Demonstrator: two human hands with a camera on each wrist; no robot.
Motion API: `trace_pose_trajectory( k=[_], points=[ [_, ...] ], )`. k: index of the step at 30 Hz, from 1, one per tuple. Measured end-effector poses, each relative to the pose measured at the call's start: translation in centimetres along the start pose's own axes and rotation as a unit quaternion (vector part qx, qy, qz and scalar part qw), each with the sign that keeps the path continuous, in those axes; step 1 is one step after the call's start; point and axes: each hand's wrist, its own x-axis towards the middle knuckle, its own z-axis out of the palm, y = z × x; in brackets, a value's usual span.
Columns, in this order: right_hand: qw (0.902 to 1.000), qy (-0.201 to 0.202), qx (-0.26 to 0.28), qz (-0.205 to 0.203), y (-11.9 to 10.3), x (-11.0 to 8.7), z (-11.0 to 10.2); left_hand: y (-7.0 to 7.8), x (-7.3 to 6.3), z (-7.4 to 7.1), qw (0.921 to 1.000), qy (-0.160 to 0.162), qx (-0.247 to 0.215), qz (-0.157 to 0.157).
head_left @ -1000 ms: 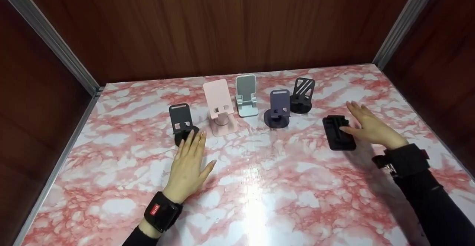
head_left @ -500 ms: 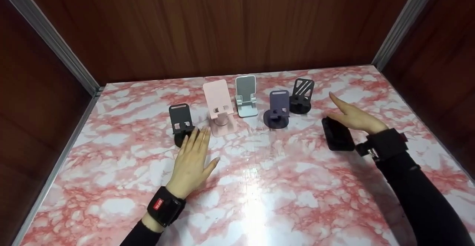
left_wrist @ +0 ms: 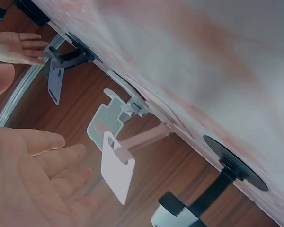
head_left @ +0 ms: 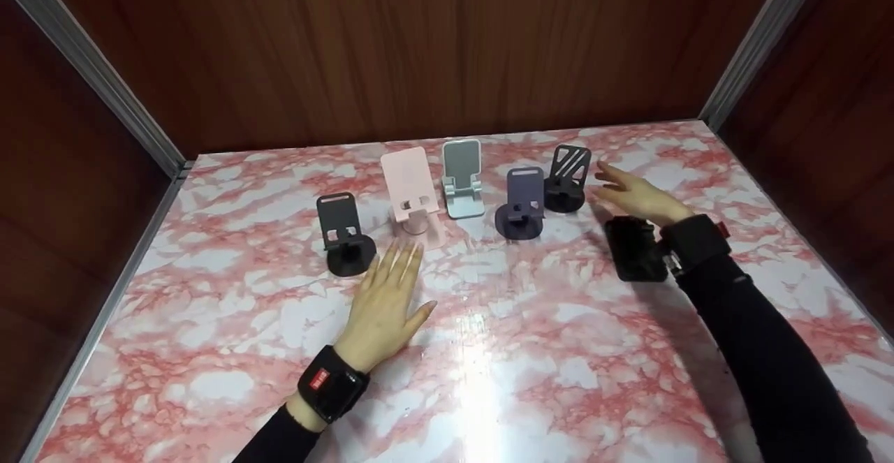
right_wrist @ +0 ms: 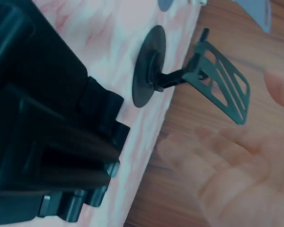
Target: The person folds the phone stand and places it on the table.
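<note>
Closest is a black band (head_left: 333, 383) on the left wrist, nearer than the pink stand (head_left: 407, 175) and to its left; past it is the left hand (head_left: 379, 314), palm down over the red and white table (head_left: 531, 323), its fingers straight and side by side, its thumb out; its fingertips are right by the foot of the pink stand, but I cannot tell if they touch; a folded black stand (head_left: 632, 257) lies to the right of the pink stand and a bit nearer, one edge hidden by the other band (head_left: 695, 243); a small black stand (head_left: 339, 220) is up to the left of the pink stand; a purple stand (head_left: 525, 187) is to its right; the right hand (head_left: 642, 196) is farther right, fingers loose and a little spread, near the striped black stand (head_left: 567, 187), which is right of the pink stand and farther back; a pale green stand (head_left: 462, 170) is just behind the pink stand, a little right; a brown wall (head_left: 447, 51) is behind them all.
</note>
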Motion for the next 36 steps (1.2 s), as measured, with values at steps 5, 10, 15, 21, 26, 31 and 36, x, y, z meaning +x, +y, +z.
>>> trace_pose_trajectory(
  k=[5, 10, 15, 21, 26, 31, 36],
  points=[
    [0.9969, 0.077, -0.007, -0.012, 0.0, 1.3, 0.9, 0.6, 0.7, 0.4, 0.9999, -0.005, -0.002, 0.011],
    [0.9923, 0.111, 0.055, 0.005, -0.3, 2.5, 2.2, 1.2, 1.1, 0.6, 0.9999, 0.0, -0.001, 0.017],
    [0.9852, 0.157, 0.068, 0.015, -0.7, 3.2, 3.2, 1.6, 1.5, 0.7, 0.9998, -0.001, -0.002, 0.02],
    [0.9768, 0.203, 0.069, 0.011, -1.0, 3.3, 3.8, 1.9, 1.8, 0.6, 0.9997, -0.003, -0.004, 0.023],
    [0.9726, 0.209, 0.103, 0.001, -0.6, 3.4, 3.7, 1.8, 1.8, 0.6, 0.9997, -0.002, -0.01, 0.021],
    [0.9673, 0.191, 0.166, -0.012, -0.3, 3.3, 3.4, 1.6, 1.7, 0.6, 0.9998, -0.001, -0.011, 0.019],
    [0.9531, 0.171, 0.249, -0.012, -0.5, 2.9, 2.9, 1.5, 1.6, 0.7, 0.9997, 0.0, -0.015, 0.019]
  ],
)
